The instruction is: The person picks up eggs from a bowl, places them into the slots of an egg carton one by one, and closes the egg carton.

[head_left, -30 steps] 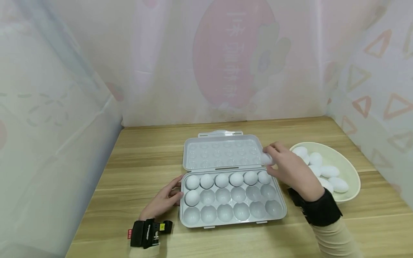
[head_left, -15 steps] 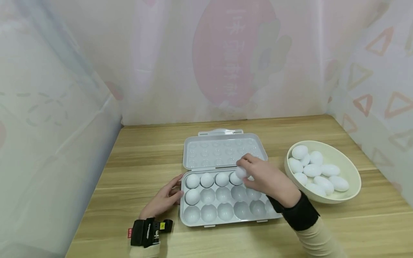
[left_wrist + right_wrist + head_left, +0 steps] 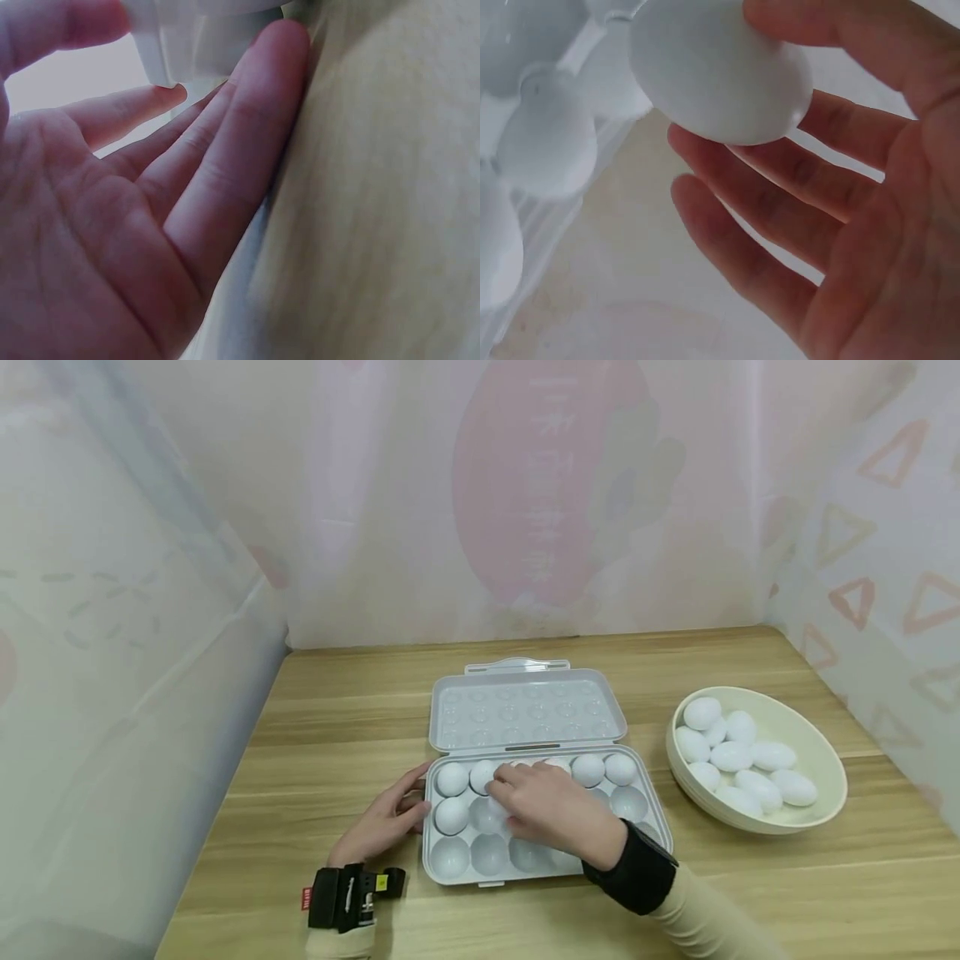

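Observation:
My right hand [image 3: 551, 807] is over the middle of a grey plastic egg carton [image 3: 468, 876], pinching a white egg [image 3: 716, 71] between thumb and fingers. The back of the hand mostly hides that egg in the head view. White eggs stand along the carton's back row, partly covered by the hand, and one more egg [image 3: 452, 816] sits at the left of the middle row. At the carton's left edge, my left hand [image 3: 378, 822] touches its side. Its fingers [image 3: 225, 165] lie fairly straight in the left wrist view.
The carton's lid [image 3: 528, 710] lies folded back behind it. To the right, a cream bowl [image 3: 813, 777] holds several white eggs [image 3: 731, 757]. A wooden table [image 3: 337, 718] lies beneath everything, with patterned pale sheets [image 3: 390, 527] at the back and sides.
From beside the bowl, my right hand has moved left across the carton with the egg, down toward the middle row. The left hand stays at the carton's left edge.

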Demonstrator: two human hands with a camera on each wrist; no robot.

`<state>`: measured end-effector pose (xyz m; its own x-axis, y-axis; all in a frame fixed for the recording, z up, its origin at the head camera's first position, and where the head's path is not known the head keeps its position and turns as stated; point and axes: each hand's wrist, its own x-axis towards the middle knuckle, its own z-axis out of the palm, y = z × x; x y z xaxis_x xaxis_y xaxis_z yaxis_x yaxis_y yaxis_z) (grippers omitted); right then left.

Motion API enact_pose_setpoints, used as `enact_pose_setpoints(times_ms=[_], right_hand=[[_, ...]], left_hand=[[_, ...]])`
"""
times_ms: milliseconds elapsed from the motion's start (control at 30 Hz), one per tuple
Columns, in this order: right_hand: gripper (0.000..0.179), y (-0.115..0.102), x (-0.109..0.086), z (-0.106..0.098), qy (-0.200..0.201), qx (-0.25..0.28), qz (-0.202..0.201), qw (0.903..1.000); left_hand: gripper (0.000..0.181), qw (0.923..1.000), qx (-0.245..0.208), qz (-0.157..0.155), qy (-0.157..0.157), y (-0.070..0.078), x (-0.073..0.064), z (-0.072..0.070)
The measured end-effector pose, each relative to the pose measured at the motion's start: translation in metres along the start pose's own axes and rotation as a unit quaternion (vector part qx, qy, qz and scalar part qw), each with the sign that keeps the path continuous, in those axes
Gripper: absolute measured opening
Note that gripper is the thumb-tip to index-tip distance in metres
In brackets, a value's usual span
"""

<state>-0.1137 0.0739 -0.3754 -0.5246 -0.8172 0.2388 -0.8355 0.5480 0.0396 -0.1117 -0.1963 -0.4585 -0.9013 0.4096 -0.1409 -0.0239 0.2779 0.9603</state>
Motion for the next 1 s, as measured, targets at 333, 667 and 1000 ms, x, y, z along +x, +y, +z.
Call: enact_pose_setpoints(times_ms=[333,667,1000], right_hand=[[0.017,-0.011,0.010,0.013,-0.011,-0.068,-0.027,0.9973],[0.011,-0.013,0.017,0.024,-0.020,-0.079,-0.035,0.9960],[0.016,-0.013,0.018,0.034,-0.027,-0.065,-0.022,0.9973]], left_hand=[[0.057,0.9998,-0.006,0.017,-0.013,0.002,0.003,0.002],[0.057,0.9998,-0.004,0.016,-0.006,0.001,0.000,0.000],[0.057,1.0000,0.002,0.008,-0.002,0.000,-0.002,-0.001]])
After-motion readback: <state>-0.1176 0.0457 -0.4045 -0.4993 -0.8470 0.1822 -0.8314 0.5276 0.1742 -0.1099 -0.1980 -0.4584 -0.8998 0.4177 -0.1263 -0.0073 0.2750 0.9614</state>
